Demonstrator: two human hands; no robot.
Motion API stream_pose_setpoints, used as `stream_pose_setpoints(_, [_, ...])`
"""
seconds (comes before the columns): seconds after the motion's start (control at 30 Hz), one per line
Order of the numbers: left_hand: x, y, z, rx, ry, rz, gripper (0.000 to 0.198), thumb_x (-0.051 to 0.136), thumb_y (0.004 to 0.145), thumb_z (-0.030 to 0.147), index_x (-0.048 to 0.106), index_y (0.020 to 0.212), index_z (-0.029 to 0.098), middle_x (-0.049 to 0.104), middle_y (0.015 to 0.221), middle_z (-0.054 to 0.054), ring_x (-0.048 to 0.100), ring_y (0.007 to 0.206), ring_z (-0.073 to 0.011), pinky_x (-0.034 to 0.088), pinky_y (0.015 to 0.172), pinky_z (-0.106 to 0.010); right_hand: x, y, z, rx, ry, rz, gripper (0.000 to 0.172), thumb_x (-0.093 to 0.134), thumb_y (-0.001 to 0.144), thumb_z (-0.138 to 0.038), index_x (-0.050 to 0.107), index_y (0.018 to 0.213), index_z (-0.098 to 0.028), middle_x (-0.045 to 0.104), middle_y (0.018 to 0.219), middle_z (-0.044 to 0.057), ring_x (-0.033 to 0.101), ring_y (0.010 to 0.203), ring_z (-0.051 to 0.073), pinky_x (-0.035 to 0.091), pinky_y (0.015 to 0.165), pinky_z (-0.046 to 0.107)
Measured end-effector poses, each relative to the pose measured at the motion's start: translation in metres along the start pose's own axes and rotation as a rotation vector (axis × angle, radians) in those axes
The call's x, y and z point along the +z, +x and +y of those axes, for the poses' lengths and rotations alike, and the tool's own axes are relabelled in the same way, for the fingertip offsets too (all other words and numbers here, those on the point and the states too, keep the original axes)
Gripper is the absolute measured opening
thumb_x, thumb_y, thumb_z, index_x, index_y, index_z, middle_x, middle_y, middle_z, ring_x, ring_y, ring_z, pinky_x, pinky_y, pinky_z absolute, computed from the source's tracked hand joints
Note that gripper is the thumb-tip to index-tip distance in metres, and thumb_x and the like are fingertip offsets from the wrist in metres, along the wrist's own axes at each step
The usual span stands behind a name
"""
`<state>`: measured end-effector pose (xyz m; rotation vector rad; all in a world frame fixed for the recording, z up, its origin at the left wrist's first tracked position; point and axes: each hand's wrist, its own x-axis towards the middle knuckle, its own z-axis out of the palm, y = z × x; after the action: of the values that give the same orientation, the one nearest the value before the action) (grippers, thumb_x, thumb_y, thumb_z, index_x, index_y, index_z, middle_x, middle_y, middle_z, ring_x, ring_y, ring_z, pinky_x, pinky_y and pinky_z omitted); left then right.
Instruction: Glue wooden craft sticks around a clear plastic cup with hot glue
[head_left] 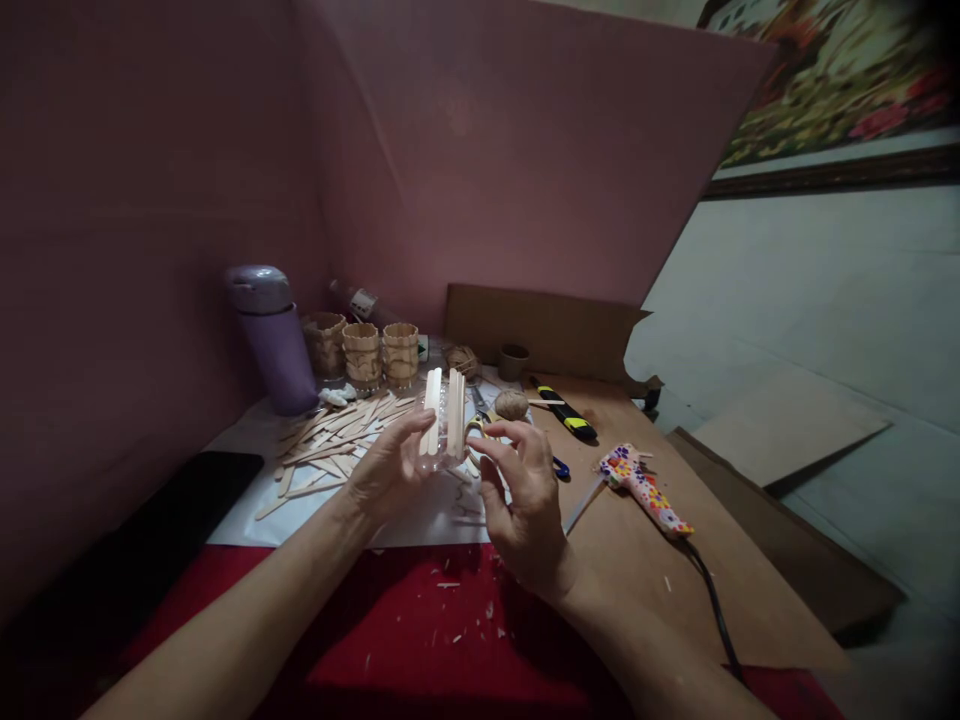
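My left hand [394, 455] is wrapped around a clear plastic cup [442, 462], its thumb resting on the front. Flat wooden craft sticks [456, 415] stand upright along the cup's side, in two groups with bare plastic between them. Close to the right side of the cup is my right hand [525, 495], fingers bent and thumb apart from them. No object shows in it; whether a fingertip touches the sticks I cannot tell. Behind this hand, scissors [561, 468] are partly hidden.
Loose craft sticks [330, 450] are piled on white paper at left. Behind stand stick-covered cups [400, 355] and a purple bottle [277, 345]. Twine balls [512, 404], a yellow-black utility knife [566, 410] and a flowered glue gun [643, 490] with a cord lie rightward. A dark flat object [202, 490] is at left.
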<state>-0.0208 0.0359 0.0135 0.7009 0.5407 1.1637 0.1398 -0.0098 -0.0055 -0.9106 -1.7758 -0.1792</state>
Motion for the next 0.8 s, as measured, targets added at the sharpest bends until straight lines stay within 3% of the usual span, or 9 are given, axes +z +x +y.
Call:
stream_pose_setpoints(0.13, [0.003, -0.002, -0.001, 0.035, 0.021, -0.020, 0.030, 0.073, 0.076, 0.022, 0.069, 0.104, 0.015, 0.072, 0.091, -0.006, 0.066, 0.074, -0.0152, 0.055, 0.063, -0.023, -0.002, -0.003, 0.001, -0.112, -0.048, -0.029, 0.048, 0.049, 0.083, 0.001, 0.061, 0.124, -0.022, 0.051, 0.123, 0.011, 0.047, 0.115, 0.028, 0.045, 0.099, 0.051])
stream_pose_setpoints(0.3, [0.006, -0.005, -0.001, 0.050, 0.051, -0.074, 0.039, 0.072, 0.075, 0.020, 0.066, 0.114, 0.018, 0.072, 0.097, -0.005, 0.067, 0.077, -0.0160, 0.054, 0.067, -0.025, -0.002, -0.003, 0.000, -0.191, -0.135, -0.073, 0.044, 0.054, 0.086, -0.008, 0.061, 0.126, -0.025, 0.050, 0.127, 0.011, 0.045, 0.118, 0.031, 0.045, 0.099, 0.054])
stream_pose_setpoints(0.57, [0.008, -0.005, -0.002, 0.032, 0.066, -0.017, 0.046, 0.076, 0.069, 0.015, 0.063, 0.113, 0.019, 0.072, 0.100, -0.005, 0.065, 0.080, -0.0156, 0.053, 0.068, -0.024, -0.001, 0.000, -0.002, -0.149, -0.128, -0.034, 0.037, 0.051, 0.088, -0.008, 0.064, 0.121, -0.020, 0.051, 0.128, 0.012, 0.045, 0.121, 0.029, 0.044, 0.104, 0.052])
stream_pose_setpoints(0.8, [0.003, -0.002, -0.011, 0.040, 0.096, -0.103, 0.049, 0.079, 0.068, 0.017, 0.062, 0.114, 0.018, 0.071, 0.105, -0.007, 0.065, 0.084, -0.0157, 0.051, 0.073, -0.025, 0.001, 0.002, 0.002, -0.171, -0.208, -0.034, 0.041, 0.051, 0.090, -0.010, 0.058, 0.130, -0.016, 0.049, 0.136, 0.015, 0.043, 0.126, 0.031, 0.043, 0.104, 0.054])
